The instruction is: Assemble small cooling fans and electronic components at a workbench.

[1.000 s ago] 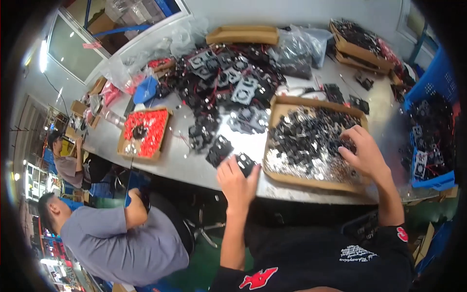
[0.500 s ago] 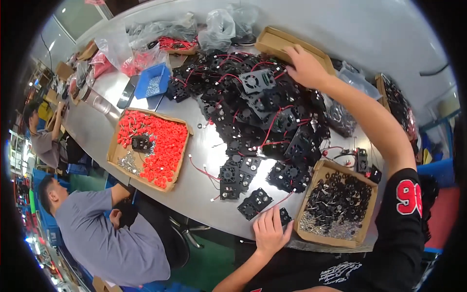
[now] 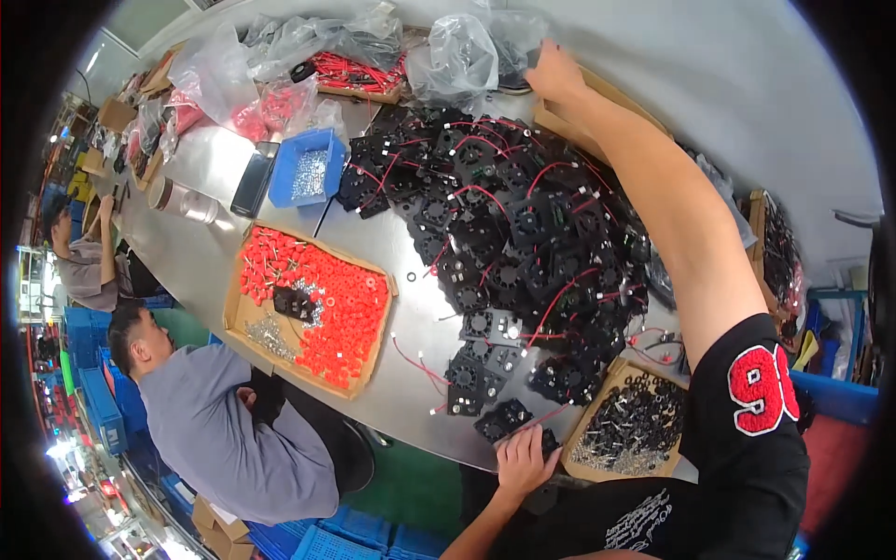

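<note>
My right arm stretches across the bench, and my right hand (image 3: 557, 77) is at the back wall, over the end of a cardboard tray (image 3: 611, 98) and beside a clear plastic bag (image 3: 457, 61). Its fingers look apart, with nothing visible in them. At the front edge my left hand (image 3: 525, 462) has its fingers curled on a small black fan unit (image 3: 549, 442), partly hidden by the hand. Touching or close to those fingertips lies another black fan unit (image 3: 504, 420). Beyond spreads a large heap of black fan units (image 3: 523, 219) with red wires and white connectors.
Left is a cardboard tray of red parts and screws (image 3: 359, 327). Behind it are a blue bin of screws (image 3: 310, 173), a phone (image 3: 254, 179) and a bottle (image 3: 182, 199). A tray of black rings and screws (image 3: 639, 420) stands by my body. A co-worker (image 3: 224, 420) sits left.
My right hand has moved from over the cardboard tray farther toward the back wall and plastic bags. The view has shifted; my left hand stays at the front edge by the fan units.
</note>
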### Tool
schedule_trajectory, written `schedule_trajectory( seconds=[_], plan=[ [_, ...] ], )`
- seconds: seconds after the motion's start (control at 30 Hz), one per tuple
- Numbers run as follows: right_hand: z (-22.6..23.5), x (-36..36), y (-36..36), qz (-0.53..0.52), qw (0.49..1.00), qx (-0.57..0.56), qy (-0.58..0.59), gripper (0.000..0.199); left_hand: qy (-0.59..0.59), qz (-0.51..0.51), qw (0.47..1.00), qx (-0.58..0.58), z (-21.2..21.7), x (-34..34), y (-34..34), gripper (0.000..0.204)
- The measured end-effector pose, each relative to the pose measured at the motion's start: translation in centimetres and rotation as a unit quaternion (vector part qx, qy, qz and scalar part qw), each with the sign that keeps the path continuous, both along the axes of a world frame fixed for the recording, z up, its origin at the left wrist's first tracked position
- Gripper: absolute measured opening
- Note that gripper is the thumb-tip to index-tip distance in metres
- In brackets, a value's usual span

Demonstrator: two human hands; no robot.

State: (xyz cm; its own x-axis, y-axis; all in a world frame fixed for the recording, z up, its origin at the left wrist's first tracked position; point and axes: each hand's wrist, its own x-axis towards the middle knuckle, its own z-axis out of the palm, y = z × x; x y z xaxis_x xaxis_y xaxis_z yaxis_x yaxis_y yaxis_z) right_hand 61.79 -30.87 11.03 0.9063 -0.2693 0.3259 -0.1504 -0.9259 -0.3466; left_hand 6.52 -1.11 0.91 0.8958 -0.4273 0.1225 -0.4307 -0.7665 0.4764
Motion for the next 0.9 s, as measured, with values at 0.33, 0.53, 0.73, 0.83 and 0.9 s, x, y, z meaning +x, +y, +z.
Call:
schedule_trajectory(
  seconds=[0.33, 0.53, 0.73, 0.83, 0.9],
  plan=[
    [0.8, 5.5, -2.0, 0.034, 0.991, -0.071, -0.107, 0.06, 0.038, -0.04, 0.998, 0.004, 0.1, -0.3, 1.0, 0.067],
    [0.0, 5.9, -4.6, 0.108, 0.982, -0.01, -0.156, 0.032, 0.056, -0.067, 0.996, -0.003, 0.4, 0.1, 1.2, 0.066],
    [-1.0, 5.3, -5.3, 0.14, 0.976, 0.031, -0.164, 0.02, 0.076, -0.083, 0.993, 0.029, 0.3, -0.3, 1.6, 0.06],
    [-0.4, 3.0, -5.4, 0.224, 0.955, -0.135, -0.141, 0.02, 0.082, -0.08, 0.993, 0.027, 0.5, -0.7, 1.7, 0.061],
    [-3.5, 3.3, -7.5, 0.261, 0.935, -0.2, -0.133, 0.024, 0.082, -0.081, 0.993, 0.021, 0.4, -0.6, 1.1, 0.062]
  ],
)
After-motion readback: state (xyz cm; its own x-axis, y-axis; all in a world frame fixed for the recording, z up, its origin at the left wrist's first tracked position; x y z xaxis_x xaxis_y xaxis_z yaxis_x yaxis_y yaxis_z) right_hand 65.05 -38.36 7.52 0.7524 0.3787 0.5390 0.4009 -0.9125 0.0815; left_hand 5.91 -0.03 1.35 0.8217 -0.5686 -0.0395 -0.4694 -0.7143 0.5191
